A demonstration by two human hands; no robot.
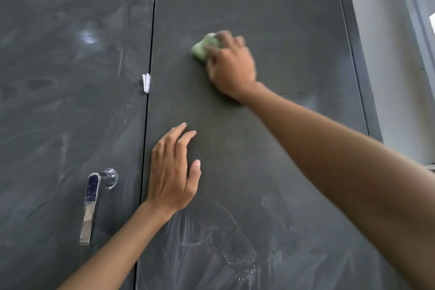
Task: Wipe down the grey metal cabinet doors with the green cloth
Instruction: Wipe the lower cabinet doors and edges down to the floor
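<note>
Two dark grey metal cabinet doors fill the view: the left door [70, 77] and the right door [282, 19], split by a thin vertical gap. My right hand [231, 66] is raised high on the right door and grips a bunched green cloth [203, 48] against the metal; the hand is motion-blurred. Lower down, my left hand [173, 172] rests flat on the right door beside the gap, fingers straight and pointing up. Pale wipe streaks cover both doors.
A chrome lever handle [90, 205] hangs on the left door near the gap. A small white scrap [146, 82] sticks out of the gap higher up. Right of the cabinet's edge are a pale wall [388, 42] and a window frame.
</note>
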